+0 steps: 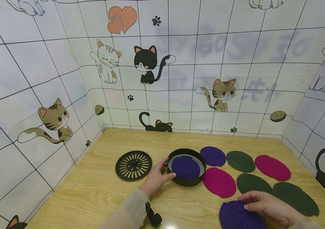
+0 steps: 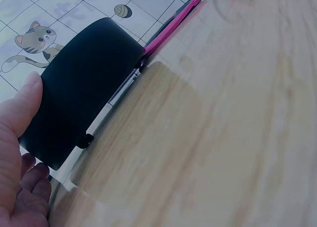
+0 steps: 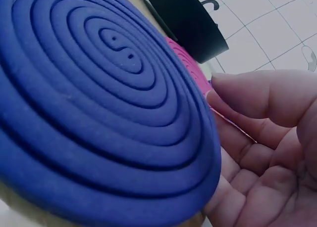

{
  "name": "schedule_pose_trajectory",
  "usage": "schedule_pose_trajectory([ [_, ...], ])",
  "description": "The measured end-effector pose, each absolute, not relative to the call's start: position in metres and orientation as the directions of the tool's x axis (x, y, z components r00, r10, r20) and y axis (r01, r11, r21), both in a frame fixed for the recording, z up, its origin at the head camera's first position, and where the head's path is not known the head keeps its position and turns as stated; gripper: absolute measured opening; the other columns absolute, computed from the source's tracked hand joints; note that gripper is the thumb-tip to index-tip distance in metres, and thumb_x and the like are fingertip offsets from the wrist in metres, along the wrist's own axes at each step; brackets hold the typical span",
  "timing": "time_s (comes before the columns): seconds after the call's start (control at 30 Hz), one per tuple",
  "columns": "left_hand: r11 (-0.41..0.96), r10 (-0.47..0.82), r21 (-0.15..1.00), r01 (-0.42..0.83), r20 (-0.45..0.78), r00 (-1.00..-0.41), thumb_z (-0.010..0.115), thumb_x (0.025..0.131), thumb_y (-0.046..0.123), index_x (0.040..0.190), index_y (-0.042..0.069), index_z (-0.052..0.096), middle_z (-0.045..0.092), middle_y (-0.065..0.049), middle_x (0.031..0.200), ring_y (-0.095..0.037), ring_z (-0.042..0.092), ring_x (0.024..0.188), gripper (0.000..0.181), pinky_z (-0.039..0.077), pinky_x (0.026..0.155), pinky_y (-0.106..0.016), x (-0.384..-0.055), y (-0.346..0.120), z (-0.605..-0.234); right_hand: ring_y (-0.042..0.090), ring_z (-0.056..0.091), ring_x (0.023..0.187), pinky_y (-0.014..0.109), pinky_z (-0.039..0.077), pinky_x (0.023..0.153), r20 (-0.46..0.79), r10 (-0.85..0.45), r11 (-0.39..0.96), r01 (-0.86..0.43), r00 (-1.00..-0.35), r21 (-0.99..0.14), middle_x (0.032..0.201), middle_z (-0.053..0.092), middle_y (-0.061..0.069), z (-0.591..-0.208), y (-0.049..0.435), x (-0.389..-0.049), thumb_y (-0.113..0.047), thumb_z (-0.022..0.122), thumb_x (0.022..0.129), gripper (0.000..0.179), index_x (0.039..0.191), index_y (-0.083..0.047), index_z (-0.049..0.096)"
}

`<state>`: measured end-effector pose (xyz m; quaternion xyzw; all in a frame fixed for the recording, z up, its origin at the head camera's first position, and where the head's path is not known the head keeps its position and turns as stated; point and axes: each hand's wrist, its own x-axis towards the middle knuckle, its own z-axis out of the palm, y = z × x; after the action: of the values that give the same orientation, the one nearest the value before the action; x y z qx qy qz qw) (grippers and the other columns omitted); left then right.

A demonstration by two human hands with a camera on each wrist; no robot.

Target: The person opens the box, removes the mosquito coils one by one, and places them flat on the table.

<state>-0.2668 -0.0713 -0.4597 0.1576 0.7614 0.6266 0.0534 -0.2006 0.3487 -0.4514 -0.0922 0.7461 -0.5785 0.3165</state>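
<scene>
My left hand [image 1: 157,177] grips the left side of a round black mosquito coil holder [image 1: 186,183] that stands on small feet. A purple mosquito coil [image 1: 186,167] lies inside it, over a grey lining. Near the table's front, my right hand [image 1: 268,206] pinches another purple coil [image 1: 241,216] at its edge, with the thumb on top. The right wrist view shows this coil [image 3: 99,103] tilted close to the camera, its spiral and two small centre holes visible. In the left wrist view the holder's dark wall [image 2: 86,88] lies against my thumb.
A black slotted lid [image 1: 134,165] lies left of the holder on the wooden table [image 1: 93,190]. To the right are a purple coil [image 1: 213,156], two pink coils, one beside the holder [image 1: 219,182], and three green coils [image 1: 241,161]. Cat-print walls enclose the table.
</scene>
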Motion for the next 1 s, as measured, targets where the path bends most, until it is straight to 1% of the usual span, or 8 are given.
schedule_pose_trajectory([
  [0.1, 0.169, 0.301, 0.971, 0.169, 0.112, -0.947, 0.074, 0.087, 0.020, 0.149, -0.001, 0.028, 0.041, -0.025, 0.143, -0.041, 0.037, 0.134, 0.081, 0.030, 0.110, -0.053, -0.269, -0.071, -0.463, 0.022, 0.058, 0.105, 0.045, 0.048, 0.090, -0.353, -0.487, 0.332, 0.204, -0.799, -0.921, 0.116, 0.063, 0.014, -0.450, 0.348, -0.201, -0.007, 0.056, 0.095, 0.034, 0.123, 0.013, 0.054],
  [0.27, 0.174, 0.288, 0.973, 0.149, 0.094, -0.953, 0.074, 0.086, 0.024, 0.151, 0.006, 0.028, 0.042, -0.019, 0.145, -0.036, 0.037, 0.134, 0.081, 0.030, 0.111, -0.050, -0.282, -0.071, -0.482, 0.021, 0.059, 0.103, 0.037, 0.051, 0.087, -0.328, -0.494, 0.308, 0.191, -0.805, -0.932, 0.116, 0.063, 0.012, -0.451, 0.349, -0.203, -0.006, 0.057, 0.094, 0.036, 0.123, 0.015, 0.052],
  [0.37, 0.186, 0.282, 0.971, 0.150, 0.094, -0.955, 0.075, 0.086, 0.027, 0.151, 0.010, 0.029, 0.043, -0.016, 0.145, -0.034, 0.038, 0.134, 0.082, 0.030, 0.111, -0.050, -0.286, -0.071, -0.489, 0.021, 0.060, 0.103, 0.034, 0.052, 0.086, -0.323, -0.496, 0.298, 0.192, -0.806, -0.935, 0.116, 0.063, 0.011, -0.451, 0.350, -0.203, -0.006, 0.058, 0.094, 0.037, 0.123, 0.016, 0.051],
  [0.6, 0.193, 0.283, 0.969, 0.154, 0.096, -0.954, 0.076, 0.084, 0.032, 0.151, 0.011, 0.030, 0.044, -0.015, 0.144, -0.034, 0.040, 0.134, 0.084, 0.032, 0.110, -0.049, -0.286, -0.072, -0.490, 0.022, 0.060, 0.105, 0.035, 0.052, 0.087, -0.333, -0.486, 0.292, 0.209, -0.808, -0.933, 0.116, 0.063, 0.011, -0.452, 0.352, -0.204, -0.007, 0.057, 0.094, 0.039, 0.125, 0.016, 0.049],
  [0.8, 0.209, 0.281, 0.967, 0.143, 0.081, -0.956, 0.076, 0.084, 0.034, 0.151, 0.013, 0.030, 0.045, -0.012, 0.144, -0.031, 0.039, 0.134, 0.085, 0.031, 0.111, -0.046, -0.285, -0.072, -0.489, 0.019, 0.060, 0.103, 0.034, 0.053, 0.086, -0.317, -0.529, 0.235, 0.223, -0.787, -0.946, 0.115, 0.063, 0.009, -0.454, 0.356, -0.206, -0.004, 0.054, 0.096, 0.036, 0.125, 0.016, 0.048],
  [0.9, 0.209, 0.282, 0.966, 0.149, 0.086, -0.955, 0.076, 0.084, 0.034, 0.151, 0.013, 0.030, 0.045, -0.012, 0.144, -0.031, 0.040, 0.134, 0.085, 0.032, 0.111, -0.047, -0.285, -0.072, -0.488, 0.018, 0.061, 0.102, 0.033, 0.053, 0.086, -0.315, -0.542, 0.217, 0.232, -0.779, -0.948, 0.114, 0.063, 0.007, -0.453, 0.357, -0.207, -0.003, 0.053, 0.096, 0.033, 0.123, 0.015, 0.049],
  [1.0, 0.206, 0.281, 0.968, 0.146, 0.085, -0.956, 0.076, 0.083, 0.035, 0.151, 0.013, 0.030, 0.045, -0.011, 0.144, -0.030, 0.040, 0.133, 0.085, 0.032, 0.111, -0.047, -0.285, -0.072, -0.488, 0.018, 0.062, 0.101, 0.034, 0.054, 0.085, -0.322, -0.524, 0.243, 0.224, -0.789, -0.944, 0.113, 0.063, 0.006, -0.447, 0.355, -0.210, -0.005, 0.055, 0.096, 0.031, 0.121, 0.013, 0.052],
])
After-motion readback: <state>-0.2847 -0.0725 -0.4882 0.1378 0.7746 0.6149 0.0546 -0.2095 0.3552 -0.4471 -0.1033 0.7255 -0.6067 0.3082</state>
